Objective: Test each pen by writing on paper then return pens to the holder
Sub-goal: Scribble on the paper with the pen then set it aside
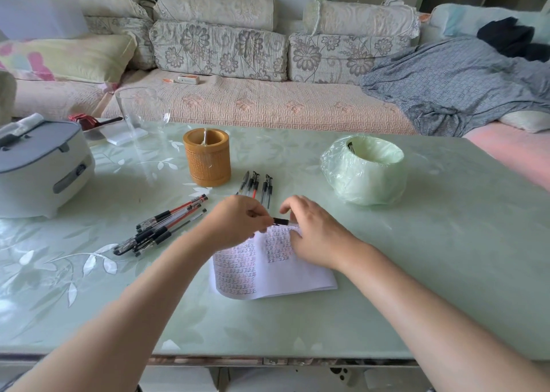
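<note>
Soft, even daylight fills the room — bright, nothing harsh. The glossy table point(416, 272) takes pale sheen, strongest at its left front, and shadows under the forearms stay faint. The left hand point(235, 222) and right hand point(315, 231) smear with motion blur — the wide lens bows the edges.

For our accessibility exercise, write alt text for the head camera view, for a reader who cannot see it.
Two bare hands meet over a written-on sheet of paper on a pale green table: the left hand holds a pen, the right hand at its black cap. Loose pens lie left, more pens beside a bamboo holder.
</note>
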Demonstrator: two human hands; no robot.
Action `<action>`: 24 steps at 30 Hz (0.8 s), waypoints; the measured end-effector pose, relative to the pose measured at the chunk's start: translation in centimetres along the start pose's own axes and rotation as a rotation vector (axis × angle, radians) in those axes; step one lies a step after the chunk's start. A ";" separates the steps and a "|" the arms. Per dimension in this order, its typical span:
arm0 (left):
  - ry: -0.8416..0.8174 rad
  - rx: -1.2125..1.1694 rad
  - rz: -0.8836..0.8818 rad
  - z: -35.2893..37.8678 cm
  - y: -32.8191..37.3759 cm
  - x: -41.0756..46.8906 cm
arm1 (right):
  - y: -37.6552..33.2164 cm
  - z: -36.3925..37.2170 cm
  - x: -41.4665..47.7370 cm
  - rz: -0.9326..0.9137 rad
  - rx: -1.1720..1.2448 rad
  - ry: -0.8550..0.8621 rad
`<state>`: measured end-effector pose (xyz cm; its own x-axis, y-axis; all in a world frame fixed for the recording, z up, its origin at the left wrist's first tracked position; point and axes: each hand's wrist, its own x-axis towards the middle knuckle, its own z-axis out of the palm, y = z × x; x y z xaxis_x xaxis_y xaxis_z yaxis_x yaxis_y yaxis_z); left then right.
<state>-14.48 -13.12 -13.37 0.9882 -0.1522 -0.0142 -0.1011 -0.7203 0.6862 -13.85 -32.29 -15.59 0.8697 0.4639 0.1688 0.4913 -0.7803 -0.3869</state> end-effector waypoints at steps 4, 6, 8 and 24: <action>0.118 0.026 0.003 -1.2 -1.6 0.7 | 0.7 0.0 0.8 0.063 0.049 0.052; 0.159 0.043 0.014 -1.3 -2.4 1.0 | 0.4 0.0 1.0 0.094 0.061 0.023; 0.201 0.111 0.021 -1.4 -3.2 1.1 | -0.3 0.3 1.1 0.148 0.071 -0.012; 0.189 0.622 -0.160 -3.2 -8.5 0.6 | -0.3 2.8 6.2 0.492 0.109 0.274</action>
<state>-12.71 -4.90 -16.86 0.9939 0.0693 0.0857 0.0570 -0.9888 0.1382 -8.75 -28.00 -17.02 0.9825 -0.0805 0.1682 0.0299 -0.8224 -0.5681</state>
